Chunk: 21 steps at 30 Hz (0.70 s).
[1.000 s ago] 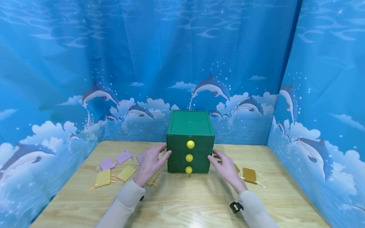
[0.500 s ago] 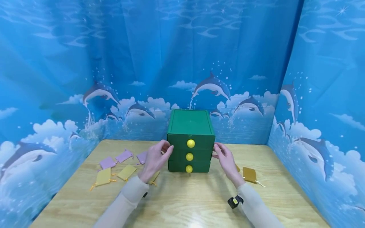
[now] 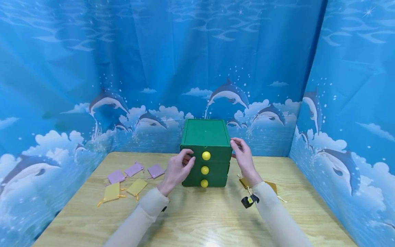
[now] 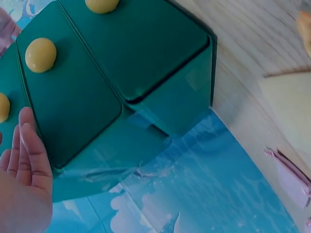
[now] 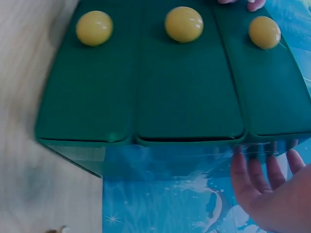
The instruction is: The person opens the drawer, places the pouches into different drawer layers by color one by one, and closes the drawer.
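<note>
A green cabinet (image 3: 206,133) with three drawers stands at the middle of the table. Each drawer front bears a round yellow knob, the top one (image 3: 206,155) level with my hands. My left hand (image 3: 177,168) is in front of the cabinet's upper left, its relaxed fingers near the top drawer front (image 4: 73,107); contact is not clear. At the right side, my right hand (image 3: 244,156) has its fingertips at the upper side wall, as the right wrist view shows with the fingers (image 5: 240,170) fairly straight. All the drawers look closed.
Several drawstring pouches lie on the table (image 3: 197,219): purple ones (image 3: 116,176) and yellow ones (image 3: 111,192) at left, brown ones (image 3: 244,182) at right, partly behind my right arm. A dolphin-print curtain (image 3: 154,85) hangs behind and at the sides.
My left hand has moved right and slightly up, from the cabinet's left side to its front. My right hand has risen along the right side toward the top. The cabinet has not visibly moved.
</note>
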Tool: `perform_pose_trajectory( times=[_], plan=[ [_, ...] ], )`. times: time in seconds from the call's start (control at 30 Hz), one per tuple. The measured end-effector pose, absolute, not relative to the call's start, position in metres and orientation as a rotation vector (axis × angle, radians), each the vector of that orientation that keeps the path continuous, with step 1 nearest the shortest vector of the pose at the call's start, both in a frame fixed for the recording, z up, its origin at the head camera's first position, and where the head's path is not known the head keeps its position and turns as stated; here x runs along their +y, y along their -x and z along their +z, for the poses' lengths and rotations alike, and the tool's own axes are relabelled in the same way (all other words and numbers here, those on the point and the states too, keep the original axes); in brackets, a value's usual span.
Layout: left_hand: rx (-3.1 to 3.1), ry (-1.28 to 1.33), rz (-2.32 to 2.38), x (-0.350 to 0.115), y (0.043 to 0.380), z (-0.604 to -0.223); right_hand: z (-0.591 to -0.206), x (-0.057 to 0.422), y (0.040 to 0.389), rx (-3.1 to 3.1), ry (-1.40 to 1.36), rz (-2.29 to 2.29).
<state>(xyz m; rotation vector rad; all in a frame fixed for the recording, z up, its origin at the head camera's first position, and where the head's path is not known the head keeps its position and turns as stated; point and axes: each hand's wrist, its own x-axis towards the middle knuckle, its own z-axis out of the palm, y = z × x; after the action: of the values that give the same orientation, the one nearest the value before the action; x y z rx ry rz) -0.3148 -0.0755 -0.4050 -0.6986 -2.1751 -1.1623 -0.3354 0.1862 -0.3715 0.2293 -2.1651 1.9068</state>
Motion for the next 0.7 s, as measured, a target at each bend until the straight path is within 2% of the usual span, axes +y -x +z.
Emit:
perform_pose_trajectory(
  times=[0.4,0.7],
  plan=[
    [-2.115,0.893,-1.072,-0.050,0.318,-0.403,-0.358,0.205,0.342,-2.299,-0.353,2.084],
    [-2.115,0.867,-1.181,-0.041,0.316,-0.403,-0.362,0.202,0.348,-2.296,-0.366,2.140]
  ],
)
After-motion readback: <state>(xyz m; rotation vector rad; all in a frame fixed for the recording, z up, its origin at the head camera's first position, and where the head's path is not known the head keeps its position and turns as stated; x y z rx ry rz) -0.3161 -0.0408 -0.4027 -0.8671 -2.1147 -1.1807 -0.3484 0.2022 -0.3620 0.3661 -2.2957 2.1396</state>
